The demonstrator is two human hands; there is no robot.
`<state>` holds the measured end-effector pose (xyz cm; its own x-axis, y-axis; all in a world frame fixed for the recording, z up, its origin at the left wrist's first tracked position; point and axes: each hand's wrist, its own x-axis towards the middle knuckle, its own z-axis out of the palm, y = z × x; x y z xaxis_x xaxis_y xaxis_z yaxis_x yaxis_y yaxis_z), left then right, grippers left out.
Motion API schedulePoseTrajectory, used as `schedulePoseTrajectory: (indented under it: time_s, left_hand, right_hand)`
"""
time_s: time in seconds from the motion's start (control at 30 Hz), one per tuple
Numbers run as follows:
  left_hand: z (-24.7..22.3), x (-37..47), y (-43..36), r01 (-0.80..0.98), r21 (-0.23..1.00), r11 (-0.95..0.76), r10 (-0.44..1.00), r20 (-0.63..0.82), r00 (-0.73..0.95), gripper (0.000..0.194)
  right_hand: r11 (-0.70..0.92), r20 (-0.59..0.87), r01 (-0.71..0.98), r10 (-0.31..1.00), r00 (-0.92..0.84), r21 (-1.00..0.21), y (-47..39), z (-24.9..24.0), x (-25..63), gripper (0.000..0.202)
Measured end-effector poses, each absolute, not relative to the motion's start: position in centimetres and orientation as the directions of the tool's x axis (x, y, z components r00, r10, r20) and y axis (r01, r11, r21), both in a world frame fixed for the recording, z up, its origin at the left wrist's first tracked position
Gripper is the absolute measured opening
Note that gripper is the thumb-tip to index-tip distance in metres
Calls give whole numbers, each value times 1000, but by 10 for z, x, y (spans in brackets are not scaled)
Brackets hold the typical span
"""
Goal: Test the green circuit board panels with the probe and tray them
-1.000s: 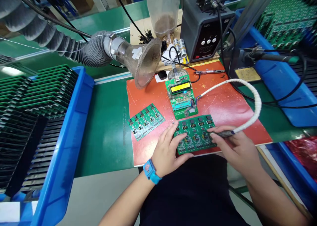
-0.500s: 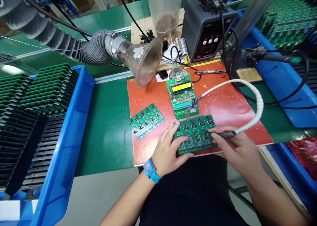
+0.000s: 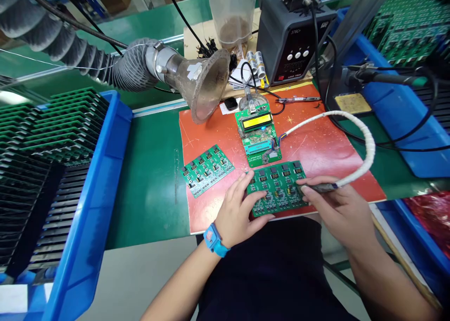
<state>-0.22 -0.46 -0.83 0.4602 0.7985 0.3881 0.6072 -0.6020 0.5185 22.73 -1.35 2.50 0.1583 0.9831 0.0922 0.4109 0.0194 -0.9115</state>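
Note:
A green circuit board (image 3: 276, 182) with a row of small digit displays lies near the mat's front edge. My left hand (image 3: 239, 213), wearing a blue watch, grips its left end, fingers at the far corner and on its face, thumb at the near edge. My right hand (image 3: 339, 211) pinches a dark probe (image 3: 319, 188) over the board's right end; its tip is partly hidden by my fingers. From the probe a white wrapped cable (image 3: 369, 147) loops to a green programmer board (image 3: 258, 136) with a lit yellow screen. A second circuit board (image 3: 207, 170) rests at the left.
A fume-extractor funnel (image 3: 209, 86) hangs above the orange mat (image 3: 323, 138). A blue bin (image 3: 101, 180) of racked boards stands left, another blue bin (image 3: 397, 119) right. Behind are a soldering station (image 3: 295, 40) and a sponge (image 3: 351, 103).
My right hand and the probe have shifted very slightly at the board's right end. My left hand keeps its hold, and the view has moved a little.

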Motion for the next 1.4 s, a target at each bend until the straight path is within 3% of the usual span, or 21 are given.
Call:
schedulePoseTrajectory:
  time_s: [0.23, 0.83, 1.4]
  left_hand:
    - [-9, -2, -5, 601, 522, -605, 796, 398, 456, 48]
    - [-9, -2, -5, 611, 516, -600, 800, 398, 450, 48]
    - [-9, -2, -5, 616, 521, -591, 807, 390, 445, 48]
  right_hand:
    - [29, 73, 342, 991, 116, -939, -18, 23, 212, 12]
    - [139, 219, 574, 973, 72, -807, -14, 23, 202, 6]
    - [105, 159, 483, 984, 73, -870, -15, 20, 207, 9]
